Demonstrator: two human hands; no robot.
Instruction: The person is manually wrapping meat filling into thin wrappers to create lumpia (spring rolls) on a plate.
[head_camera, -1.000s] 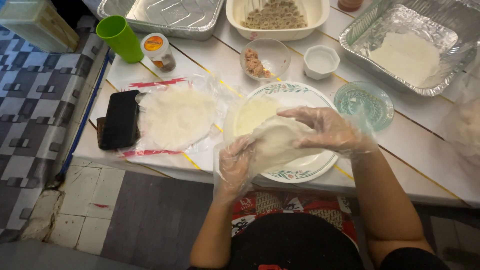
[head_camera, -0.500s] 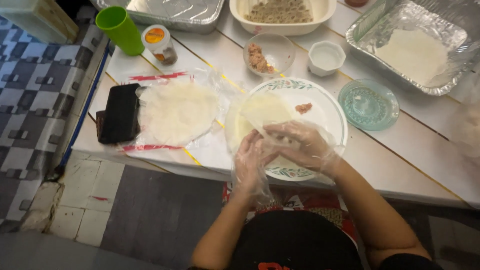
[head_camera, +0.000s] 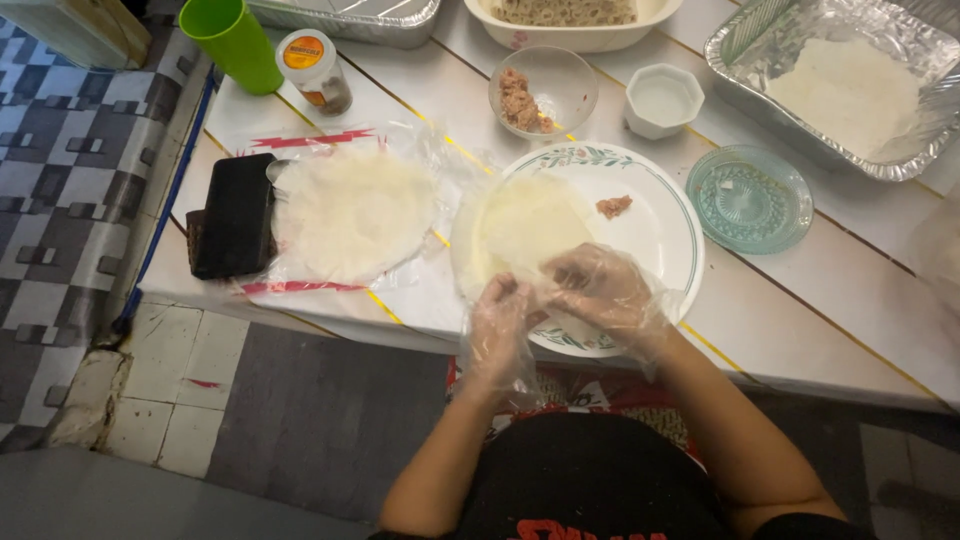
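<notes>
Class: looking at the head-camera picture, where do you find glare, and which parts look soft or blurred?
Head view: glare on the foil tray and the glossy white table; left hand and right hand, in clear plastic gloves, look soft; lighting even, shadows faint.

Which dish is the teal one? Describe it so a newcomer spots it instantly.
Start at the large white floral-rimmed plate under the gloved hands. Just to its right, below the foil tray, sits the small glass dish. It alone is see-through blue-green with a patterned base, and looks empty, unlike the white cup nearby.
</notes>
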